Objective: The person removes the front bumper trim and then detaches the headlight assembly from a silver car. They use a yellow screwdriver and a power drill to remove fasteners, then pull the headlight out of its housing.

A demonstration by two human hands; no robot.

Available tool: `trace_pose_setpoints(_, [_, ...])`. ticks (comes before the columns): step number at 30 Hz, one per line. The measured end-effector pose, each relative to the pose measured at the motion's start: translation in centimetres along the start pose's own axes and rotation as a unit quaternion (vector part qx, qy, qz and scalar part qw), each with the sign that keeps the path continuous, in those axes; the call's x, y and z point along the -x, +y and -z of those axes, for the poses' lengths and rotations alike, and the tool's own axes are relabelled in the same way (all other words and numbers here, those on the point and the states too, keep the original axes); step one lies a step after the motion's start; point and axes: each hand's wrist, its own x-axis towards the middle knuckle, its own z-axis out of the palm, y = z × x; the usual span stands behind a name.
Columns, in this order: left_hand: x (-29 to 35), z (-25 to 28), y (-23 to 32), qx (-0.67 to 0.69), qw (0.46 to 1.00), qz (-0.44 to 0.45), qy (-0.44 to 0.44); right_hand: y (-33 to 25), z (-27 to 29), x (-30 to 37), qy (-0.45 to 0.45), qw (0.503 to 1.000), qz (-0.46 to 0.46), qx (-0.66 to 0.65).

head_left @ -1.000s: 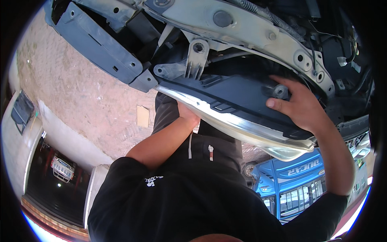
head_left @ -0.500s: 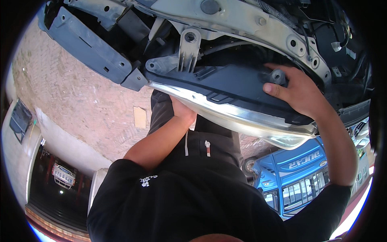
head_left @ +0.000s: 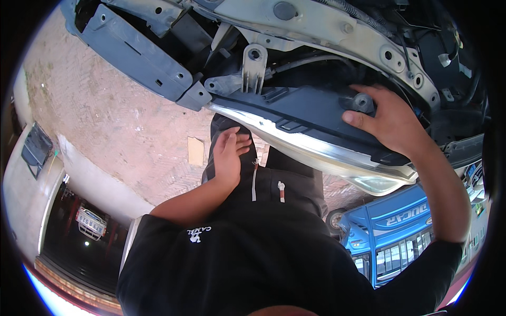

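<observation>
A car headlight with a clear lens and a black housing sits at the front of the car, below the metal frame. My right hand lies over the housing's right end, its thumb and fingers around the round mounting lug. Part of its fingers is hidden behind the housing. In front of my trousers, left of the lens, my left hand is in the air. Its fingers are loosely bent and apart, with nothing in them, and it does not touch the headlight.
A pale metal crossmember runs above the headlight. To its left juts a grey bumper beam. A loose wire connector hangs at upper right. A flat tan piece lies on the brick paving. A blue truck stands behind my right arm.
My left hand has come out from under the headlight's left part and drawn back. My right hand keeps its hold. The whole view has shifted slightly.
</observation>
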Motion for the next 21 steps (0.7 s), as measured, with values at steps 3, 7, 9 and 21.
trace_pose_setpoints(3, [2.2,2.5,7.9,-0.296,0.803,-0.5,-0.131,-0.2,-0.5,0.1,0.043,0.998,0.014,0.043])
trace_pose_setpoints(7, [-0.4,2.4,16.0,-0.72,0.44,-0.535,-0.052,-0.1,-0.5,0.1,0.034,0.998,0.035,0.049])
trace_pose_setpoints(9, [-2.0,1.2,17.5,-0.739,0.414,-0.527,-0.074,0.3,-0.4,0.0,0.023,0.999,0.024,0.042])
trace_pose_setpoints(21, [-3.7,-0.1,21.2,-0.708,0.334,-0.599,-0.171,0.1,-2.3,3.5,0.254,0.951,0.037,0.173])
